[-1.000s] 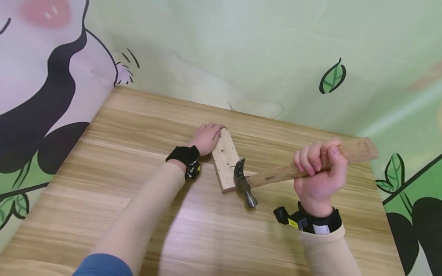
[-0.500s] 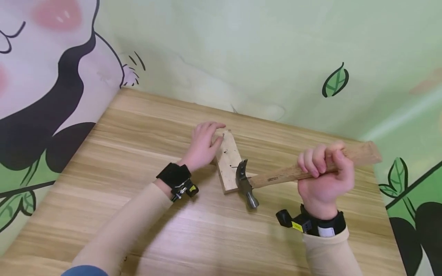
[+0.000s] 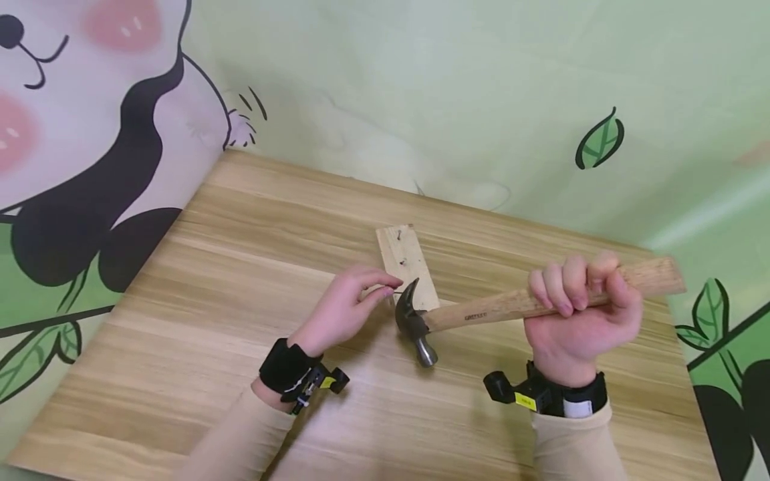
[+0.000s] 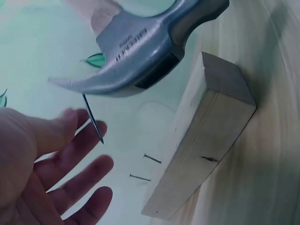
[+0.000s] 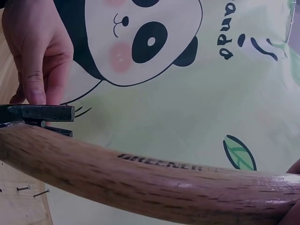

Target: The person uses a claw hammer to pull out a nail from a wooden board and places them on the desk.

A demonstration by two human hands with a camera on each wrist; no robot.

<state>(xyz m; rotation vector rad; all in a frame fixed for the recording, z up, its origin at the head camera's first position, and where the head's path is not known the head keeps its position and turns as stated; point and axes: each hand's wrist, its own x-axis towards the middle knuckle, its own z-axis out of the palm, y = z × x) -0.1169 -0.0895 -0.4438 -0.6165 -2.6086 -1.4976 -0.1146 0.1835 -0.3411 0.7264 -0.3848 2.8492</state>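
My right hand (image 3: pixel 583 294) grips the wooden handle of a claw hammer (image 3: pixel 475 312). The hammer's head is held above the near end of a wood block (image 3: pixel 406 260). In the left wrist view, a loose nail (image 4: pixel 93 119) hangs from the hammer's claw, its point free. My left hand (image 3: pixel 345 304) is beside the claw, thumb and forefinger at the nail. The nail shows whole in front of the fingertips, and whether they touch it is unclear. Two more nails stick up from the block, a nearer one (image 3: pixel 404 261) and a farther one (image 3: pixel 399 234).
The block lies on a wood-grain table (image 3: pixel 240 267). A light green printed backdrop (image 3: pixel 421 100) rises behind the table's far edge, with panda figures at the sides. Each wrist wears a black strap with a small camera.
My left hand has let go of the block's far end and come back toward me to the nail in the claw. The right hand keeps holding the hammer nearly in place.
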